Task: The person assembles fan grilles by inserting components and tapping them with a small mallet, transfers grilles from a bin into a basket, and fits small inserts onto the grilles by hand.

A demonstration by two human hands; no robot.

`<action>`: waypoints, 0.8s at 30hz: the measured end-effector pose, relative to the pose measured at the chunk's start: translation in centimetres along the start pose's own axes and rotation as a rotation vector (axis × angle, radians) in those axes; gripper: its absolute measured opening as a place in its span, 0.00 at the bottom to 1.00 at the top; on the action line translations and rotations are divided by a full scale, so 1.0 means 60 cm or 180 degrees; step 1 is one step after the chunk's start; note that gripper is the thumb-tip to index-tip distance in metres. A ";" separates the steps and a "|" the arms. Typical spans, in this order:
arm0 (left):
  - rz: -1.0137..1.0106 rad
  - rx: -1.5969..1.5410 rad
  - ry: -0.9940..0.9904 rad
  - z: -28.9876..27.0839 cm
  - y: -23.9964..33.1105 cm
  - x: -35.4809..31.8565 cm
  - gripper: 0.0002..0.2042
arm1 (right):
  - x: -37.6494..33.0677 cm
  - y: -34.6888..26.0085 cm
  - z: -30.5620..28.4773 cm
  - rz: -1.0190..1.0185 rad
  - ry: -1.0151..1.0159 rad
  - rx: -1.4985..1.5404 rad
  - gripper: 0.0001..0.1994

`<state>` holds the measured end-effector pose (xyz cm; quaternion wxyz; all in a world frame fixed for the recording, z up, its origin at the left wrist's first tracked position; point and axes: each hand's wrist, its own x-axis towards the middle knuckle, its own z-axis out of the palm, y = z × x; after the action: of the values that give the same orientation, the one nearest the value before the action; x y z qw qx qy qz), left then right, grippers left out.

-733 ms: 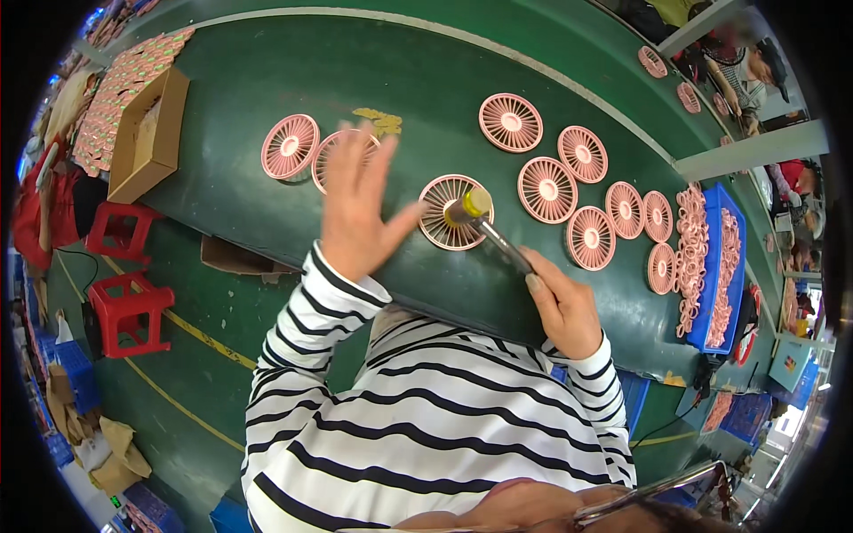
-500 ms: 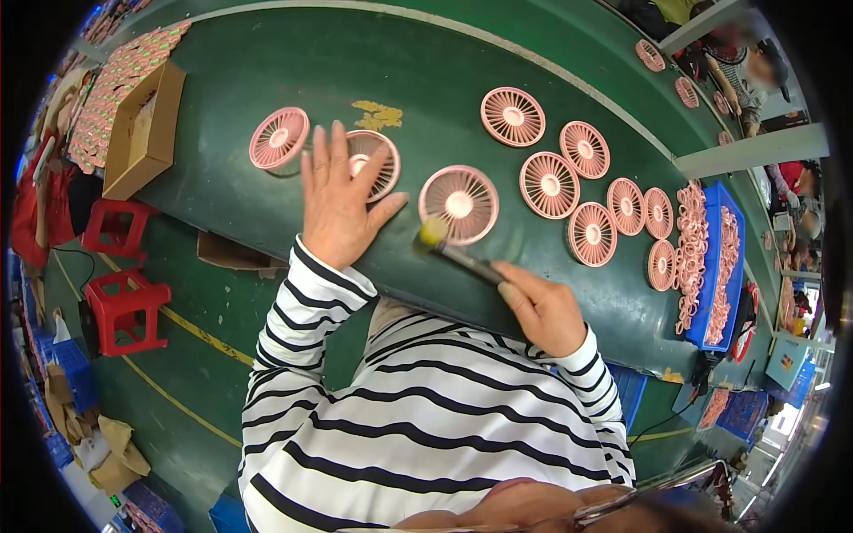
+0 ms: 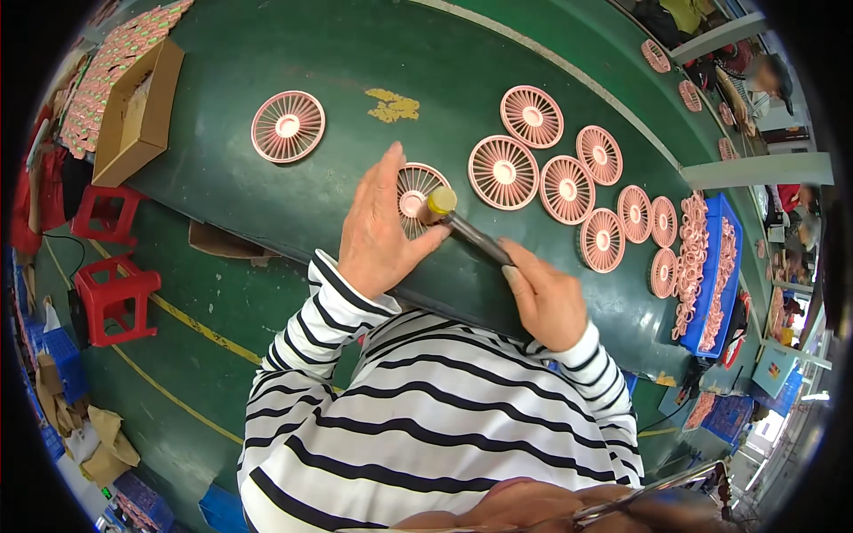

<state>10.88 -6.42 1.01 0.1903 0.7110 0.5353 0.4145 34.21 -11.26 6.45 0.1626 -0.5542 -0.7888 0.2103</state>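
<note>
My left hand lies flat over a pink round fan grille near the front edge of the green table, its fingers pointing away from me. My right hand grips the dark handle of a small mallet with a yellow head. The yellow head rests right at the grille, next to my left thumb. More pink grilles lie in a row to the right, and a single one sits to the left.
A blue tray of pink rings stands at the right end. A cardboard box sits at the far left beside stacked pink parts. Red stools stand on the floor at left. A yellow patch marks the table.
My left hand slid a grille toward me and now holds it down. My right hand brought the mallet from the middle grille over to this one.
</note>
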 end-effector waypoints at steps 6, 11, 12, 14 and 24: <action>-0.0007 -0.0095 0.0083 -0.009 0.000 0.005 0.50 | 0.030 -0.041 -0.013 -0.0208 0.0584 0.0462 0.18; 0.0124 -0.0322 0.0011 -0.020 -0.006 0.007 0.46 | 0.048 -0.008 0.013 0.0139 -0.0163 0.0325 0.16; 0.0189 -0.0297 0.0266 -0.026 -0.013 0.001 0.44 | 0.047 0.003 0.009 0.0050 -0.0078 0.0442 0.15; 0.0386 -0.0070 0.0719 -0.055 -0.030 0.006 0.39 | 0.039 0.005 0.002 0.0095 0.0052 0.0760 0.15; -0.0081 0.1682 -0.0028 -0.086 -0.132 0.044 0.30 | 0.023 -0.007 0.007 0.0109 -0.0181 0.0448 0.15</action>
<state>2.26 -2.08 -0.61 0.0056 0.7310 0.6330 0.2548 33.18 -10.18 6.33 0.1750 -0.5487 -0.7667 0.2836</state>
